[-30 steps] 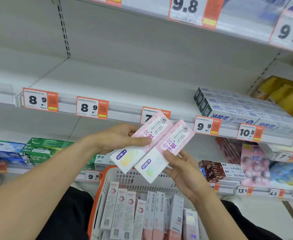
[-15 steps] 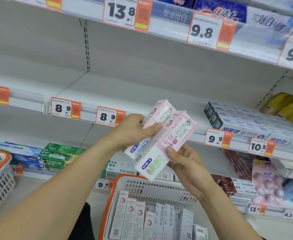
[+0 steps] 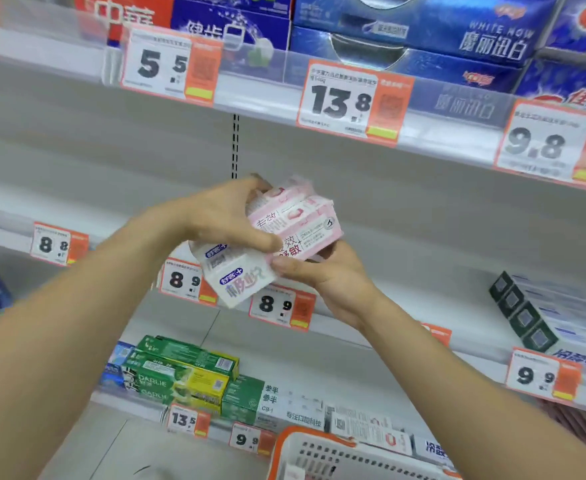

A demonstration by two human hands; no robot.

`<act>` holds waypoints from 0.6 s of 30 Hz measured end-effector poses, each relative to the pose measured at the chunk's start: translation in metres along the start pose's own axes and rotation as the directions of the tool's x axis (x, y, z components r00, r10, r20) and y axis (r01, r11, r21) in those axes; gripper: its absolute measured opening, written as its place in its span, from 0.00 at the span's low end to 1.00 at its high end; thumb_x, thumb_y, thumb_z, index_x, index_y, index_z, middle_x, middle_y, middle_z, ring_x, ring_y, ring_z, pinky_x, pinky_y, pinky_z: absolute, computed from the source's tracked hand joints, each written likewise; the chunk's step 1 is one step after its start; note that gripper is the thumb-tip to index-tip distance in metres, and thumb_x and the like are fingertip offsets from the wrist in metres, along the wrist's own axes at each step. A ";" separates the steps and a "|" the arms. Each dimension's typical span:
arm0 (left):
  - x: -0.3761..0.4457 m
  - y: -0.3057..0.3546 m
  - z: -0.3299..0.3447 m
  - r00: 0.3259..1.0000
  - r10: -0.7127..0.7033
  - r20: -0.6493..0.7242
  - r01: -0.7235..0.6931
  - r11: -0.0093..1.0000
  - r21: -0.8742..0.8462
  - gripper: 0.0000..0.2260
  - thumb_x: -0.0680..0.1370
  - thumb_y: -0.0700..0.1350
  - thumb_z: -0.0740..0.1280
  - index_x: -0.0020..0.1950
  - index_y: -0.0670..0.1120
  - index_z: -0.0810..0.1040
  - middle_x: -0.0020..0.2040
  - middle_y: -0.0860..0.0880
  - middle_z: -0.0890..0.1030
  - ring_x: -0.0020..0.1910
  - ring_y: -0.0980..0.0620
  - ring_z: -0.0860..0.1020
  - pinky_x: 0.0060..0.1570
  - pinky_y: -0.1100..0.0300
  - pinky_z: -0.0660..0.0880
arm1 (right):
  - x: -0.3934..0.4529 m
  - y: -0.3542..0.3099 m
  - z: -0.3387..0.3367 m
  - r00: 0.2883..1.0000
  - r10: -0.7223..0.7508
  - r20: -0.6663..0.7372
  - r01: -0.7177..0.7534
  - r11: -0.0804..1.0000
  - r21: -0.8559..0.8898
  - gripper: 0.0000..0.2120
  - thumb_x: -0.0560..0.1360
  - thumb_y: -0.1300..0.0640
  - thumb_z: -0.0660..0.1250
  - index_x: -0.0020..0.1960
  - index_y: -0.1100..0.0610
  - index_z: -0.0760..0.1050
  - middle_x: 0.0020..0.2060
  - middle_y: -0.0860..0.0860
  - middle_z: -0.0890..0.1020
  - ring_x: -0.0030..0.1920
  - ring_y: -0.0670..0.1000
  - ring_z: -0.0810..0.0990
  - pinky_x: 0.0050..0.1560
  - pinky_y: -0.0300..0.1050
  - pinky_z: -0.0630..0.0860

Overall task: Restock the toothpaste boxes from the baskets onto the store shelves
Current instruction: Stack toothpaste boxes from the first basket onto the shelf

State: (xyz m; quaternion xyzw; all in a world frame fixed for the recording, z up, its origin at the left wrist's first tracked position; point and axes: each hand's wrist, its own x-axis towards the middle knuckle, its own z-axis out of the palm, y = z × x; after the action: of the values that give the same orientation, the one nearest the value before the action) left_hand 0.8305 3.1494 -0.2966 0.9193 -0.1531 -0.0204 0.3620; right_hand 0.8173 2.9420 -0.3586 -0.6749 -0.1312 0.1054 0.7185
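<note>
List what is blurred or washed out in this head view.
Head view: motion blur smears the pink toothpaste boxes at their upper ends; the left hand and right hand stay fairly sharp. The 9.8 price tag is soft. Clear shelf-edge strip hazes the boxes behind it. Shelf lines bow from the wide-angle lens.

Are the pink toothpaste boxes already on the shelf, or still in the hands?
Still in the hands. The left hand and right hand grip the pink boxes in front of the shelf.
</note>
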 end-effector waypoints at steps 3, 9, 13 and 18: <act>0.031 -0.004 -0.007 1.000 0.007 0.018 -0.011 0.971 0.238 0.37 0.63 0.51 0.81 0.66 0.49 0.67 0.49 0.54 0.79 0.45 0.54 0.81 0.44 0.62 0.76 | 0.029 0.000 -0.004 0.989 -0.003 -0.149 -0.004 0.999 -0.046 0.36 0.62 0.68 0.83 0.66 0.61 0.71 0.56 0.58 0.83 0.56 0.59 0.84 0.53 0.54 0.83; 0.080 -0.022 0.010 0.962 -0.113 0.247 -0.014 0.887 0.462 0.36 0.63 0.52 0.81 0.67 0.55 0.68 0.51 0.58 0.79 0.49 0.53 0.79 0.52 0.58 0.77 | 0.050 0.019 -0.039 0.986 -0.070 -0.152 -0.028 0.828 -0.561 0.51 0.62 0.60 0.85 0.76 0.44 0.60 0.63 0.49 0.74 0.52 0.49 0.82 0.47 0.39 0.81; 0.094 -0.031 0.018 0.905 -0.238 0.353 0.044 0.876 0.480 0.37 0.56 0.58 0.80 0.64 0.53 0.76 0.54 0.54 0.83 0.50 0.53 0.82 0.57 0.54 0.79 | 0.064 0.021 -0.043 0.997 0.011 0.072 0.037 0.774 -0.632 0.53 0.61 0.60 0.85 0.77 0.45 0.60 0.66 0.46 0.74 0.60 0.47 0.78 0.56 0.31 0.75; 0.084 -0.038 0.007 0.899 -0.254 0.356 0.059 0.877 0.476 0.36 0.66 0.52 0.81 0.70 0.58 0.70 0.64 0.54 0.77 0.59 0.50 0.79 0.61 0.53 0.77 | 0.076 0.025 -0.031 0.996 0.069 0.050 -0.010 0.678 -0.735 0.33 0.62 0.48 0.84 0.62 0.46 0.75 0.54 0.43 0.81 0.53 0.46 0.80 0.55 0.40 0.77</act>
State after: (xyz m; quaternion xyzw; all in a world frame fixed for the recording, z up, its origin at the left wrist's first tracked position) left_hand 0.9192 3.1466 -0.3209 0.9627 -0.1491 -0.2052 0.0942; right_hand 0.9002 2.9394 -0.3814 -0.9045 -0.1740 0.0839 0.3802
